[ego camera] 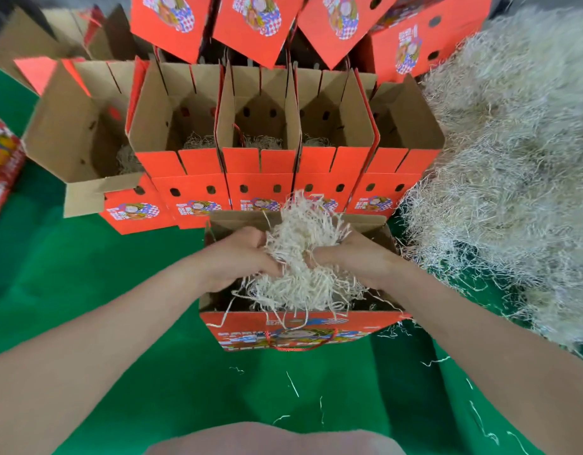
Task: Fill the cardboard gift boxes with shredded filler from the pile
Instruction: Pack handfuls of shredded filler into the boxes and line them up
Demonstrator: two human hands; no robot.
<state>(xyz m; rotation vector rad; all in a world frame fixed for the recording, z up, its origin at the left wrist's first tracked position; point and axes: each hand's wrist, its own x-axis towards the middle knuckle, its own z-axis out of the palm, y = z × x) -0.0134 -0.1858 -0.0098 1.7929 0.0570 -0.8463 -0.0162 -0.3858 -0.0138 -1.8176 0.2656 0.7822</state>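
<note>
Shredded filler clump [301, 257] sits at frame centre, gripped from both sides: left hand [237, 254] and right hand [352, 257] each have fingers curled into it, over the open red gift box [300, 330]. Row of open boxes [260, 178] stands behind it, some filler inside. Filler pile [513, 159] occupies the right of frame, on green floor covering [119, 307].

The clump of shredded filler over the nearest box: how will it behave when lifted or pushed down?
Probably very light and floppy: the clump sags and bulges between the left hand and right hand that grip it. Likely springy when pressed, since strands stick out loosely. Apt to shed: stray strands lie on the green cloth.
</note>
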